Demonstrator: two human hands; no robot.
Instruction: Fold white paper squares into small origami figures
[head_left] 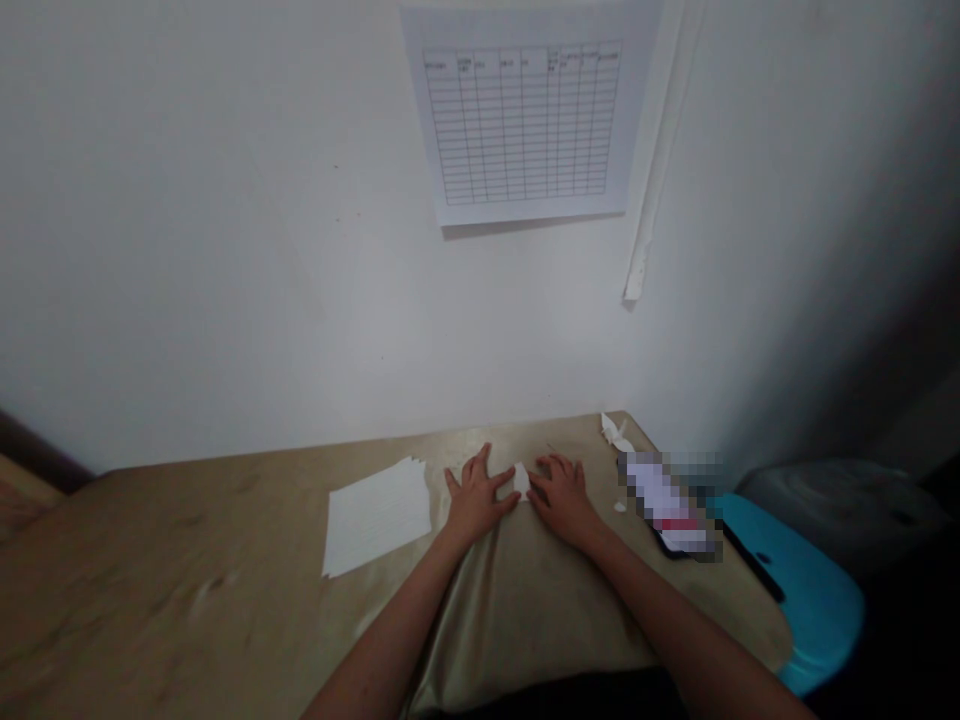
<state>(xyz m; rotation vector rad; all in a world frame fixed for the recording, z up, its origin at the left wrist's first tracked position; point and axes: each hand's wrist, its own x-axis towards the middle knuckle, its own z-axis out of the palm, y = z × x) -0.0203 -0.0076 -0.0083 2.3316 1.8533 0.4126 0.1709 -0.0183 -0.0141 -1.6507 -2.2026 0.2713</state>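
Observation:
A small white piece of paper lies on the brown-covered table between my two hands. My left hand touches its left edge with thumb and index fingertips, the other fingers spread on the cover. At its right edge are the thumb and index fingertips of my right hand, whose remaining fingers are apart and slightly bent. To the left of my left hand lies a stack of white paper sheets.
A pixelated flat object rests on the right, near white scraps. Beyond the right edge is a turquoise surface. A printed chart hangs on the wall behind the table.

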